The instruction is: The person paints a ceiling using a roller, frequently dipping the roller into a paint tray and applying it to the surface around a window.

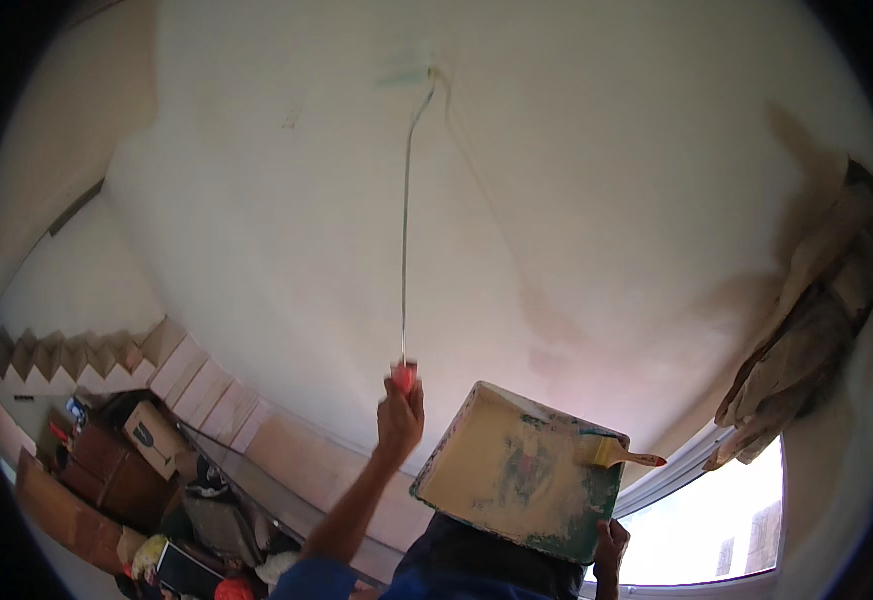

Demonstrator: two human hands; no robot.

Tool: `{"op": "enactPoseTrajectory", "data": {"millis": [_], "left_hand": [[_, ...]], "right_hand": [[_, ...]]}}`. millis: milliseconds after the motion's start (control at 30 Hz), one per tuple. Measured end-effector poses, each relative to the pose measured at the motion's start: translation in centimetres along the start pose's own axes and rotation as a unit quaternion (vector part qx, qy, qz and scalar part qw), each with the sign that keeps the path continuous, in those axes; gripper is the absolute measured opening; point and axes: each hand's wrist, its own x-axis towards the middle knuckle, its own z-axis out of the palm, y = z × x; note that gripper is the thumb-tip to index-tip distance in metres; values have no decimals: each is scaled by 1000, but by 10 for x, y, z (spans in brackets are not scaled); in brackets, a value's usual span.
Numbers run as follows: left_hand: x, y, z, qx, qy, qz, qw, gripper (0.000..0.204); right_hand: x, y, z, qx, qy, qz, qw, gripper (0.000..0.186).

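My left hand (399,415), raised at the middle, is closed around the red handle of a long-framed paint roller (405,230). The thin metal rod runs up to the pale wall (286,200), where the roller head (404,76) shows as a faint greenish blur against the surface. At the lower right, my right hand (611,546) grips the edge of a green paint tray (584,535). Cream paint coats much of the tray, with worn green patches showing through. A paintbrush (614,455) with a wooden handle and red tip lies across the tray's right edge.
A bright window (706,520) is at the lower right, below a bunched brown covering (806,330). At the lower left are a staircase (191,375), a cardboard box (153,438), brown furniture (106,465) and piled household items. A roller shadow falls on the wall.
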Motion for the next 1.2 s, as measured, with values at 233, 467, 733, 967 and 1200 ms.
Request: {"op": "enactPoseTrajectory", "data": {"millis": [233, 467, 733, 967, 1200], "left_hand": [[72, 17, 10, -45, 8, -68, 997, 32], [111, -8, -24, -32, 26, -31, 999, 31], [-49, -68, -48, 9, -71, -92, 993, 31], [28, -18, -19, -40, -17, -71, 997, 26], [2, -41, -15, -50, -25, -38, 998, 33]], "right_hand": [[-8, -9, -5, -21, -8, -34, 999, 32], [-22, -9, 1, -1, 13, 1, 1000, 22], [-31, -21, 2, 39, 15, 10, 999, 21], [-19, -13, -2, 26, -12, 5, 1000, 24], [-12, 6, -1, 6, -6, -1, 1000, 32]]}}
